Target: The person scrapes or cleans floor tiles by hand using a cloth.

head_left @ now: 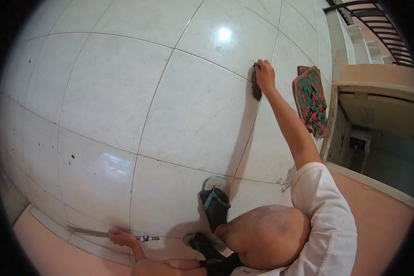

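My right hand (pixel 266 74) reaches far forward, close to the tiled floor (pixel 198 110). Its fingers are closed on a dark brown clump (pixel 256 90) whose kind I cannot make out; part of it is hidden behind the hand. Low on the left, my left hand (pixel 121 237) is wrapped round a stick broom (pixel 93 232). The broom's thin bristles point left towards the wall, and its bound end sticks out to the right of the hand. My left hand is slightly blurred.
A red and green woven rag mat (pixel 310 101) lies beside my right forearm, near a doorway (pixel 377 138). Feet in slippers (pixel 215 202) stand below. Small dark bits (pixel 72 158) dot the left tiles. A black railing (pixel 382 27) stands top right.
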The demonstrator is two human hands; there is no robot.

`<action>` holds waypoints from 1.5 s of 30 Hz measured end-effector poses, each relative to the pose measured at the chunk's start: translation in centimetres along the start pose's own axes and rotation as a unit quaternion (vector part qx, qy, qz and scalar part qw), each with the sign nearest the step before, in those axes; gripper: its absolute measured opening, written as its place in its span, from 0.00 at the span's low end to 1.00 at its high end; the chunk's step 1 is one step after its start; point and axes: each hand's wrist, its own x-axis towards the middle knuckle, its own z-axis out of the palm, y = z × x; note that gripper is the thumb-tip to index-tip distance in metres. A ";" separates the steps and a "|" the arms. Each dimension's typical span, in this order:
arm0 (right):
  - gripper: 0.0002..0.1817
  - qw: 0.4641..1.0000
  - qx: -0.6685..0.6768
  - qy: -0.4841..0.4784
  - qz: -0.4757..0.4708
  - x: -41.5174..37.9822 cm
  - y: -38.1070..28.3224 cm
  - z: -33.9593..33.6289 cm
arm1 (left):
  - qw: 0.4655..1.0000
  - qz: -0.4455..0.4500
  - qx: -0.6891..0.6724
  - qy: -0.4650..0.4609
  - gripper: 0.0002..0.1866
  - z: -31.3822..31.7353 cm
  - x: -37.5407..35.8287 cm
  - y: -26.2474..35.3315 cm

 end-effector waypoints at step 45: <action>0.18 0.842 0.279 -0.350 -0.299 -30.9 -20.2 -4.9 | 0.997 0.015 0.019 0.077 0.25 0.4 -1.5 1.7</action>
